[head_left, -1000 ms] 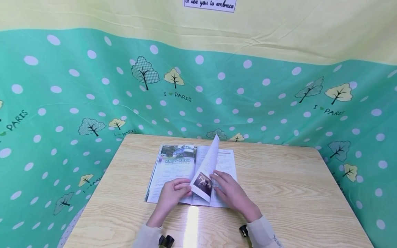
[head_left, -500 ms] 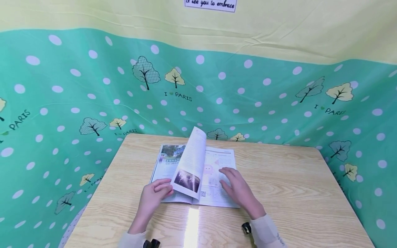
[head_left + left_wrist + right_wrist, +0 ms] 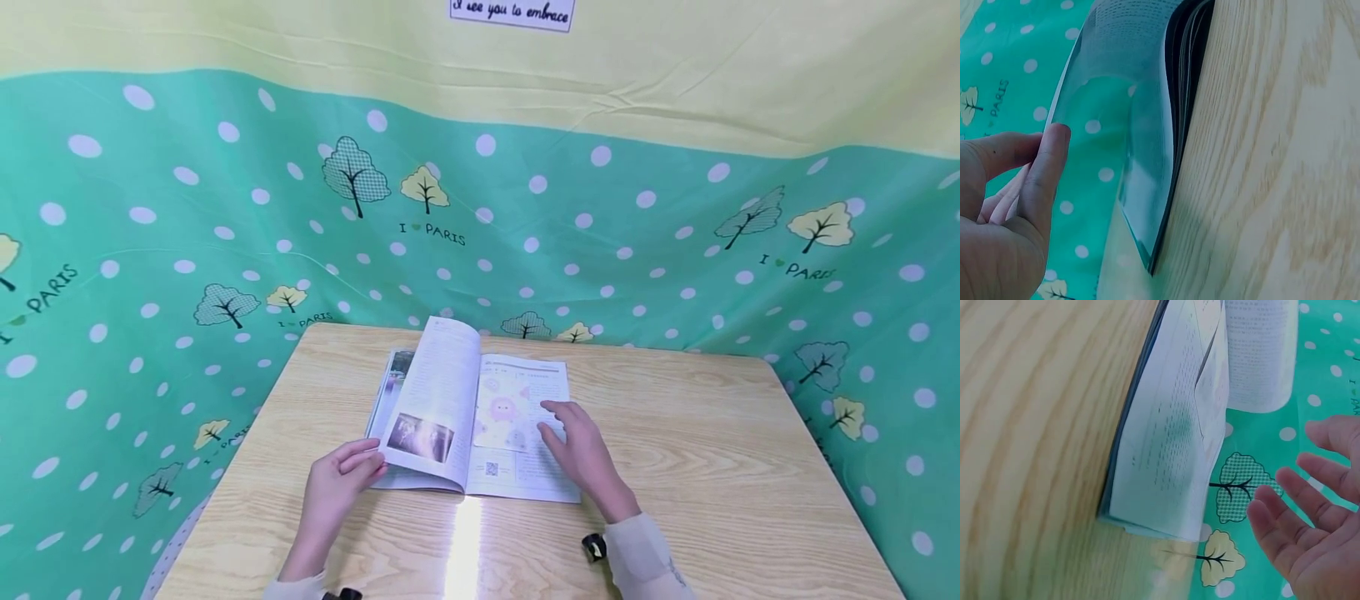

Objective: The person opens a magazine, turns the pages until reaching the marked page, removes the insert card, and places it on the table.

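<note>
A magazine (image 3: 525, 479) lies spread on the wooden table. My left hand (image 3: 337, 487) pinches the outer lower edge of a raised page (image 3: 435, 375), thumb on one side and fingers on the other, as the left wrist view also shows. That page arches over the left half, with a dark photo (image 3: 422, 437) near its bottom. On the right half lies a pale card (image 3: 501, 408) with a pink cartoon figure, its edge slightly raised in the right wrist view. My right hand (image 3: 583, 454), fingers spread and holding nothing, hovers by the right page's outer margin.
The wooden table (image 3: 697, 450) extends to both sides of the magazine. Behind it hangs a green dotted cloth (image 3: 585, 275) with tree prints. A bright light reflection falls on the tabletop in front of the magazine's spine.
My left hand has drawn the page from right to left, over the left half. The right hand has come off the page and shifted slightly right; the card is now uncovered.
</note>
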The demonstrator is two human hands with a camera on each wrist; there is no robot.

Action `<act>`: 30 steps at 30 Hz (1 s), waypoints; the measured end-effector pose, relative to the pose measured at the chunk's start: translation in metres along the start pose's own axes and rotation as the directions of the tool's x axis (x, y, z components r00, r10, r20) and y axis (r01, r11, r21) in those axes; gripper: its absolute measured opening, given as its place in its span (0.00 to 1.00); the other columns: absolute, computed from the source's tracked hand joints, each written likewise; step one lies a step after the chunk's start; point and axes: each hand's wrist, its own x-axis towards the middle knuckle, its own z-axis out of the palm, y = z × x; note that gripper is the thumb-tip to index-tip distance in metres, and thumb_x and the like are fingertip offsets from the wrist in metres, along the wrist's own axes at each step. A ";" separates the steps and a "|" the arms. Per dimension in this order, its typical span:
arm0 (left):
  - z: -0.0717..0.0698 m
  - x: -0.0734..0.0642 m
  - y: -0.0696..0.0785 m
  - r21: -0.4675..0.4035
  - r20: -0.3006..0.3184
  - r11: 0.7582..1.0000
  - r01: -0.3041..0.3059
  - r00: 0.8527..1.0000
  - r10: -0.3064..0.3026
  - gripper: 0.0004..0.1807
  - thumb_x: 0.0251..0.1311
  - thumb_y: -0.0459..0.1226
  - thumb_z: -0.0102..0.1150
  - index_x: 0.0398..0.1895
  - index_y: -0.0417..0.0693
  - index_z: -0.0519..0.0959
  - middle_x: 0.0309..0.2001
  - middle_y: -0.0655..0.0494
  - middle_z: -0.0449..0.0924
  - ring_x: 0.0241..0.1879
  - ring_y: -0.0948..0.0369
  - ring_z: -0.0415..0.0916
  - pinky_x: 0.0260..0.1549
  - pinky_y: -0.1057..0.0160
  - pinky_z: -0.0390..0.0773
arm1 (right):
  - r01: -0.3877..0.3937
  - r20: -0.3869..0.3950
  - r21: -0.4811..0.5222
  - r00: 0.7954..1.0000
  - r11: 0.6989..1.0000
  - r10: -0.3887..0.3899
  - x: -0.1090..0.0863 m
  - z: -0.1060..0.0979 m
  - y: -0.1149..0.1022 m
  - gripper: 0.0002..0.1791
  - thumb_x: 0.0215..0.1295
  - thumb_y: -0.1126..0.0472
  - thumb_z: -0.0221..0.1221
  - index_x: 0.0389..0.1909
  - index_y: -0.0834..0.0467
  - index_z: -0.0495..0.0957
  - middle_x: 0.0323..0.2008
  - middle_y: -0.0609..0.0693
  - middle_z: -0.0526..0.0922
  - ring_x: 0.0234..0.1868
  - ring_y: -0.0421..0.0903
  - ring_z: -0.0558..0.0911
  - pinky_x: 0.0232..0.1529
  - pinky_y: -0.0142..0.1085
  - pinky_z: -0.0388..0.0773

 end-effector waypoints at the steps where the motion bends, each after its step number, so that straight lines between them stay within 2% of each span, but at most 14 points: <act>1: -0.002 0.000 0.000 0.008 -0.004 1.000 0.003 1.000 -0.003 0.18 0.62 0.25 0.63 0.55 0.30 0.78 0.42 0.40 0.86 0.44 0.46 0.85 0.44 0.61 0.87 | -0.016 -0.006 0.021 1.000 1.000 0.016 0.001 0.001 0.001 0.20 0.69 0.59 0.65 0.59 0.58 0.79 0.52 0.53 0.81 0.52 0.50 0.81 0.51 0.44 0.85; 9: -0.016 -0.001 -0.004 0.018 -0.048 1.000 0.012 0.999 -0.011 0.19 0.63 0.25 0.63 0.56 0.28 0.77 0.42 0.39 0.86 0.40 0.52 0.86 0.45 0.61 0.87 | -0.135 -0.031 0.168 0.989 0.977 0.142 0.009 0.006 0.006 0.19 0.69 0.61 0.63 0.58 0.61 0.79 0.46 0.52 0.84 0.43 0.48 0.83 0.43 0.40 0.86; 16: -0.023 0.001 -0.009 0.050 -0.074 0.999 0.016 0.997 -0.013 0.20 0.63 0.26 0.63 0.58 0.28 0.75 0.43 0.40 0.86 0.38 0.57 0.86 0.45 0.62 0.87 | -0.248 -0.015 0.238 0.966 0.939 0.258 0.014 0.010 0.007 0.16 0.70 0.59 0.63 0.56 0.59 0.80 0.40 0.50 0.84 0.40 0.46 0.82 0.38 0.38 0.85; 19: -0.026 0.003 -0.013 0.072 -0.081 0.997 0.015 0.997 -0.009 0.20 0.63 0.27 0.63 0.58 0.29 0.75 0.42 0.40 0.86 0.38 0.57 0.86 0.44 0.63 0.87 | -0.297 0.012 0.307 0.951 0.904 0.308 0.016 0.012 0.005 0.15 0.70 0.60 0.62 0.54 0.60 0.80 0.37 0.51 0.84 0.36 0.48 0.83 0.32 0.36 0.85; 24: -0.031 0.004 -0.018 0.113 -0.101 0.994 0.015 0.995 -0.003 0.21 0.63 0.28 0.65 0.58 0.31 0.76 0.41 0.42 0.86 0.37 0.57 0.87 0.43 0.64 0.87 | -0.340 0.059 0.441 0.934 0.830 0.351 0.021 0.016 0.004 0.13 0.70 0.63 0.62 0.51 0.65 0.79 0.33 0.58 0.85 0.31 0.54 0.86 0.28 0.42 0.88; 30: -0.035 0.005 -0.022 0.154 -0.104 0.988 0.015 0.995 0.001 0.21 0.63 0.29 0.64 0.58 0.30 0.76 0.42 0.42 0.86 0.36 0.61 0.86 0.42 0.65 0.87 | -0.396 0.087 0.486 0.909 0.779 0.408 0.026 0.019 0.004 0.09 0.70 0.62 0.61 0.45 0.63 0.80 0.30 0.57 0.86 0.28 0.53 0.86 0.26 0.42 0.89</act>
